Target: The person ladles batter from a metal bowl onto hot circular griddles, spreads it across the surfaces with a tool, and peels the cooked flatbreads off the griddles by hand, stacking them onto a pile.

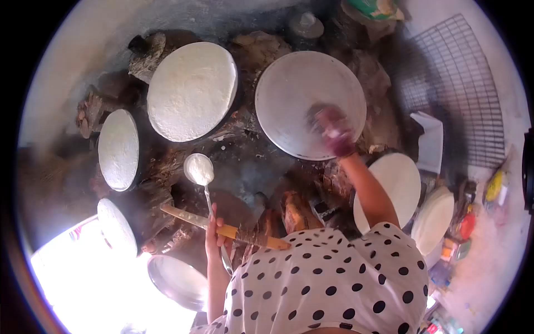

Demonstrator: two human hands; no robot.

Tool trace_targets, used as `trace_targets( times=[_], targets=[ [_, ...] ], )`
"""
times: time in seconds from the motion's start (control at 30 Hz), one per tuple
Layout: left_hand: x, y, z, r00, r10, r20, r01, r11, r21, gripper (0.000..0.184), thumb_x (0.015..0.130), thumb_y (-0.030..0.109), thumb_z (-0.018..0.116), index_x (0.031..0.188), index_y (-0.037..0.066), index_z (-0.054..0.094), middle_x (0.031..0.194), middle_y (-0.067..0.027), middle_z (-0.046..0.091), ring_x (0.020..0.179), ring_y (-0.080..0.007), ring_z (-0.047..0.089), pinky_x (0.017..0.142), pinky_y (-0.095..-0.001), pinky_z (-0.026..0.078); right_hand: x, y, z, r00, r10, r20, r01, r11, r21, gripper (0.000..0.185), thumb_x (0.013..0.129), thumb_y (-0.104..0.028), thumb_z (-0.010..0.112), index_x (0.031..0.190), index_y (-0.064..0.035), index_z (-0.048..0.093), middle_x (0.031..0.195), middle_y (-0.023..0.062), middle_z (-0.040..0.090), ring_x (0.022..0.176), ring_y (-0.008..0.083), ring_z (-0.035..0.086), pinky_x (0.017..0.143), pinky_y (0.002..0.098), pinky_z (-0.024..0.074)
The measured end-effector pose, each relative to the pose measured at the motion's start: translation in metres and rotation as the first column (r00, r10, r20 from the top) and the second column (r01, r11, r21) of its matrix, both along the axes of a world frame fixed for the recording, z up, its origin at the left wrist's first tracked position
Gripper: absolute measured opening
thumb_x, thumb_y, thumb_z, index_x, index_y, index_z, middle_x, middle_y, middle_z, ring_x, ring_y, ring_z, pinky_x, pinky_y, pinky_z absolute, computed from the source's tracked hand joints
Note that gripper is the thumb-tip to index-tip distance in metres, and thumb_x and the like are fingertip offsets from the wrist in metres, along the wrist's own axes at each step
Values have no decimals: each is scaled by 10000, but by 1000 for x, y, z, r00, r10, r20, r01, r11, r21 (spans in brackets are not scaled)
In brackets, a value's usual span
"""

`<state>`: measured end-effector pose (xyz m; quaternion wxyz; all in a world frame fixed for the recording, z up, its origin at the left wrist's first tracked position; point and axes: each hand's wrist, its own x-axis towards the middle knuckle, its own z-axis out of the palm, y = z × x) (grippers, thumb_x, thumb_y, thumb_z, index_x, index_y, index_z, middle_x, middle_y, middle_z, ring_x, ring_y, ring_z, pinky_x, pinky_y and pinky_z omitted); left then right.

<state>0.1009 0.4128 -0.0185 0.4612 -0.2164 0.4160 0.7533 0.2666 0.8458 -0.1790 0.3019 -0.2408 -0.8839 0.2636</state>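
Observation:
My left hand point(214, 238) is closed around a ladle and a flat wooden stick. White batter fills the bowl of the ladle point(198, 169), which points away from me. The wooden stick point(185, 215) lies crosswise in the same grip. At the far right, my right hand point(340, 146) presses a dark reddish cloth point(328, 119) onto a round griddle point(297, 94). Motion smears that hand and the cloth. The griddle's surface is bare and greyish, with no batter on it.
A large griddle coated in white point(192, 92) stands left of the bare one. White-topped rounds point(118, 150) sit further left, and pale discs point(397, 186) lie to the right. Burnt wood point(292, 211) lies near my body. A wire grid point(459, 89) leans at the right wall.

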Motion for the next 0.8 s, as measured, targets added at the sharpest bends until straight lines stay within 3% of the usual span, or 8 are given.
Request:
trace_targets(
  times=[0.1, 0.13, 0.2, 0.27, 0.47, 0.57, 0.6, 0.8],
  targets=[
    [4, -5, -4, 999, 50, -11, -50, 999, -7, 456, 985, 263, 454, 1419, 165, 357, 840, 59, 531, 402, -9, 297, 333, -172, 276, -36, 144, -53, 820, -532, 212, 386, 787, 481, 401, 965, -273, 396, 1350, -181, 461, 1373, 58, 478, 1191, 275, 512, 966, 447, 432],
    [5, -5, -3, 997, 61, -40, -63, 997, -33, 449, 985, 258, 453, 1415, 163, 365, 831, 58, 529, 403, -7, 294, 333, -172, 268, -77, 150, -17, 731, -530, 430, 501, 845, 189, 398, 965, -263, 386, 1347, -178, 460, 1365, 65, 483, 1191, 274, 512, 955, 446, 440],
    [4, -7, -6, 994, 80, -70, -83, 995, -48, 434, 989, 241, 446, 1409, 157, 376, 817, 58, 527, 406, -2, 293, 334, -174, 249, -161, 127, -1, 727, -337, 598, 406, 913, 22, 400, 960, -263, 377, 1341, -171, 455, 1340, 84, 497, 1181, 293, 516, 931, 458, 454],
    [0, 1, -3, 991, 120, -67, -123, 991, -50, 432, 991, 236, 442, 1409, 154, 375, 823, 59, 532, 406, -2, 291, 335, -175, 246, -196, 54, -6, 632, -430, 645, -182, 727, 663, 434, 932, -292, 407, 1348, -173, 436, 1307, 111, 514, 1172, 345, 508, 930, 487, 447],
    [-11, -7, -4, 984, 175, -20, -173, 982, 69, 460, 981, 236, 463, 1421, 172, 347, 850, 51, 527, 410, 6, 318, 340, -166, 293, 1, -27, 37, 905, 383, 183, -420, 873, 248, 370, 860, -198, 562, 1224, -136, 579, 1282, 71, 554, 1179, 289, 513, 1036, 432, 380],
    [-3, -21, -7, 979, 194, -56, -189, 978, 87, 477, 981, 246, 462, 1432, 172, 323, 859, 45, 529, 409, 3, 323, 335, -169, 293, 18, 86, -12, 925, -374, -66, 376, 876, 303, 460, 932, -237, 473, 1378, -131, 426, 1377, 86, 466, 1192, 292, 490, 1009, 403, 402],
    [-2, -21, -6, 978, 203, -55, -200, 979, 46, 483, 983, 247, 458, 1436, 172, 310, 858, 45, 531, 411, -3, 334, 332, -175, 305, -5, 132, -33, 667, -680, 304, 524, 718, 458, 454, 948, -281, 435, 1381, -145, 420, 1364, 89, 472, 1159, 303, 507, 989, 392, 413],
    [3, -5, 3, 978, 205, -23, -205, 979, -3, 464, 985, 256, 454, 1424, 167, 331, 846, 49, 522, 418, -10, 342, 355, -184, 375, -207, 46, -23, 723, -387, 573, 83, 871, 484, 375, 901, -229, 445, 1256, -147, 533, 1322, 135, 514, 1184, 316, 513, 908, 401, 461]
  ],
)
